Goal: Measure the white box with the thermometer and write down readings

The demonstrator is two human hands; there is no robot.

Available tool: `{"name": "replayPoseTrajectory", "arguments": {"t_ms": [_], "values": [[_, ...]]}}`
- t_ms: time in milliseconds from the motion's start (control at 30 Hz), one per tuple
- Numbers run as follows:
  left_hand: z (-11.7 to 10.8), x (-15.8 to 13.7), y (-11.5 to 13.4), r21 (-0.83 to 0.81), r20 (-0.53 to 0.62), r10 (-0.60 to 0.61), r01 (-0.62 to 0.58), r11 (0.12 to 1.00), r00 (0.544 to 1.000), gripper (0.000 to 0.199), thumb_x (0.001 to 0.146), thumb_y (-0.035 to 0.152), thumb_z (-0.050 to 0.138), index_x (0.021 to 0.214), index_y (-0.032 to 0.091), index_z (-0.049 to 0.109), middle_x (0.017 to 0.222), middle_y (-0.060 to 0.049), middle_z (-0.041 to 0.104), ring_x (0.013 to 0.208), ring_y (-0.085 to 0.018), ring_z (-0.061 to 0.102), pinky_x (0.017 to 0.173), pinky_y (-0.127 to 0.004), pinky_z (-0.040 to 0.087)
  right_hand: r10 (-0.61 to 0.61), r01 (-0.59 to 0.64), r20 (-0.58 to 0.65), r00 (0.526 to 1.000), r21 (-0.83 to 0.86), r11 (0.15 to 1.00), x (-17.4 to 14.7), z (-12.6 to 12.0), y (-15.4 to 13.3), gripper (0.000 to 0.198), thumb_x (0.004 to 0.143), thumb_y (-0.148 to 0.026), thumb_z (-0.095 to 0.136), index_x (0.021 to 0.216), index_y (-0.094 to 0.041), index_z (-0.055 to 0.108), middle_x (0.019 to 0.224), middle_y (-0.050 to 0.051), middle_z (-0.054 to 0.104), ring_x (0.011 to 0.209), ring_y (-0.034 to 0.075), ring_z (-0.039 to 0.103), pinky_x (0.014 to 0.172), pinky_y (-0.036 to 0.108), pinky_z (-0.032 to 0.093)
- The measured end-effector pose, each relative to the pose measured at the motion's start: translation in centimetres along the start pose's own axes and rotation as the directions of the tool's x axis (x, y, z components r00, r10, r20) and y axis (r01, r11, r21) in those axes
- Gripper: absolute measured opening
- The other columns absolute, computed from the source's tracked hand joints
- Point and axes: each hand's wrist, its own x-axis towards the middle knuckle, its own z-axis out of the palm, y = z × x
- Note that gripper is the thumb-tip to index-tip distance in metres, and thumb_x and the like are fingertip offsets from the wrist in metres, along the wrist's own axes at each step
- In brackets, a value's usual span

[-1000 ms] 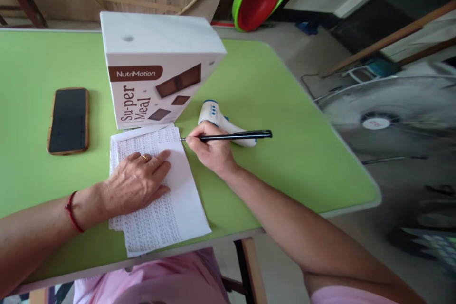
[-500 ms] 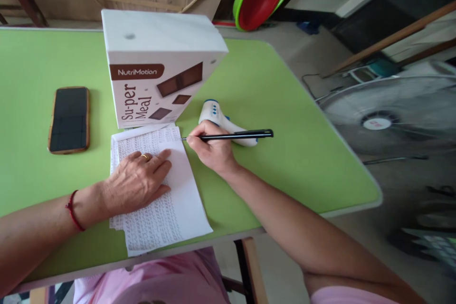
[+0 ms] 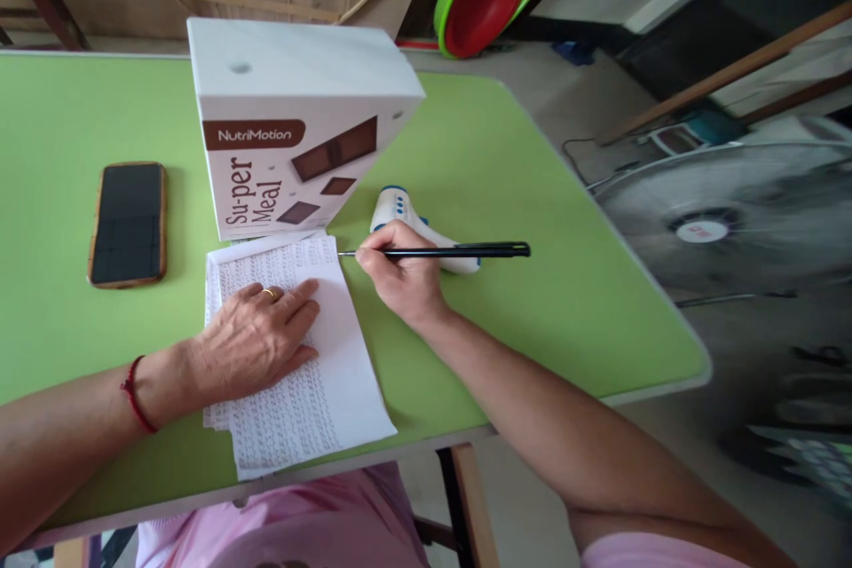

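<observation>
Shifting right since before: pen

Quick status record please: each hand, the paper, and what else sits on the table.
left hand: flat on the paper sheets, pinning them
right hand: grips a black pen, tip at the sheets' top right corner
sheets: dense handwriting, right strip blank
table: green
behind sheets: NutriMotion box, upright
left: phone, screen dark
behind right hand: thermometer

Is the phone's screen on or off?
Off. The phone lies face up on the green table, left of the box, with an entirely dark screen.
</observation>
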Motion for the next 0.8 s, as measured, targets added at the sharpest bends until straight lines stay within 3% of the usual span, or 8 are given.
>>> {"name": "replayPoseTrajectory", "arguments": {"t_ms": [200, 300, 467, 567, 633, 700, 733, 800], "values": [[0.1, 0.0, -0.1, 0.005, 0.000, -0.001, 0.001, 1.000, 1.000, 0.033, 0.085, 0.037, 0.067, 0.104, 0.010, 0.062, 0.133, -0.013, 0.060, 0.072, -0.022, 0.066, 0.061, -0.040, 0.055, -0.059, 0.061, -0.087, 0.994, 0.024, 0.998, -0.3, 0.1, -0.1, 0.010, 0.078, -0.022, 0.060, 0.075, -0.022, 0.051, 0.060, -0.006, 0.052, 0.050, 0.009, 0.047, 0.049, 0.025, 0.041], [0.3, -0.1, -0.2, 0.005, -0.010, 0.001, -0.001, 1.000, 1.000, 0.034, 0.085, 0.036, 0.067, 0.106, 0.010, 0.062, 0.133, -0.014, 0.060, 0.072, -0.023, 0.066, 0.060, -0.040, 0.055, -0.187, 0.181, -0.094, 0.978, -0.072, 0.981, -0.2, -0.4, -0.6, 0.008, 0.080, -0.017, 0.060, 0.083, -0.023, 0.055, 0.069, -0.004, 0.056, 0.057, 0.010, 0.052, 0.054, 0.025, 0.045], [0.4, -0.1, -0.2, -0.033, -0.042, 0.010, -0.011, 0.999, 0.999, 0.024, 0.091, 0.030, 0.056, 0.104, 0.010, 0.060, 0.129, -0.016, 0.060, 0.070, -0.020, 0.064, 0.060, -0.039, 0.055, -0.478, 0.471, 0.020, 0.878, -0.212, 0.856, 0.0, -1.2, -1.7, 0.020, 0.082, -0.010, 0.062, 0.096, -0.024, 0.063, 0.086, 0.002, 0.056, 0.077, 0.014, 0.057, 0.064, 0.029, 0.050], [0.0, 0.1, -0.8, -0.256, -0.216, -0.098, 0.041, 0.966, 0.971, 0.020, 0.094, 0.014, 0.041, 0.111, 0.013, 0.052, 0.111, -0.012, 0.063, 0.076, -0.017, 0.062, 0.061, -0.032, 0.053, -0.559, 0.570, 0.144, 0.817, -0.349, 0.744, -0.1, -1.6, -2.1, 0.018, 0.080, -0.009, 0.065, 0.092, -0.022, 0.065, 0.089, 0.004, 0.059, 0.085, 0.018, 0.056, 0.074, 0.036, 0.048], [-0.1, 0.2, -1.6, -0.411, -0.421, -0.230, 0.042, 0.911, 0.877, 0.024, 0.089, 0.008, 0.041, 0.110, 0.018, 0.047, 0.100, -0.007, 0.057, 0.082, -0.016, 0.058, 0.065, -0.030, 0.051, -0.592, 0.635, 0.240, 0.769, -0.389, 0.667, -0.3, -1.8, -2.4, 0.015, 0.080, -0.011, 0.067, 0.090, -0.022, 0.066, 0.088, 0.004, 0.064, 0.088, 0.020, 0.055, 0.077, 0.039, 0.045], [0.1, 0.2, -2.5, -0.468, -0.612, -0.344, 0.025, 0.883, 0.712, 0.024, 0.084, 0.011, 0.049, 0.105, 0.022, 0.045, 0.095, -0.005, 0.048, 0.085, -0.018, 0.053, 0.070, -0.034, 0.050, -0.612, 0.683, 0.307, 0.729, -0.388, 0.619, -0.5, -1.9, -2.8, 0.011, 0.081, -0.014, 0.068, 0.089, -0.022, 0.067, 0.085, 0.003, 0.068, 0.088, 0.020, 0.054, 0.078, 0.039, 0.042], [0.4, 0.2, -3.1, -0.478, -0.676, -0.391, 0.032, 0.878, 0.625, 0.024, 0.082, 0.016, 0.053, 0.104, 0.023, 0.044, 0.095, -0.005, 0.045, 0.087, -0.019, 0.051, 0.074, -0.037, 0.049, -0.621, 0.701, 0.327, 0.712, -0.378, 0.605, -0.6, -1.9, -3.1, 0.010, 0.082, -0.015, 0.068, 0.089, -0.021, 0.067, 0.084, 0.002, 0.069, 0.088, 0.020, 0.054, 0.078, 0.039, 0.041], [1.0, 0.1, -4.0, -0.523, -0.708, -0.492, 0.092, 0.848, 0.507, 0.028, 0.081, 0.029, 0.058, 0.105, 0.025, 0.043, 0.100, -0.005, 0.042, 0.094, -0.023, 0.049, 0.082, -0.043, 0.047, -0.636, 0.728, 0.354, 0.685, -0.351, 0.589, -0.8, -1.8, -3.6, 0.010, 0.083, -0.013, 0.066, 0.089, -0.021, 0.068, 0.082, 0.001, 0.069, 0.086, 0.018, 0.054, 0.078, 0.037, 0.041]]}}
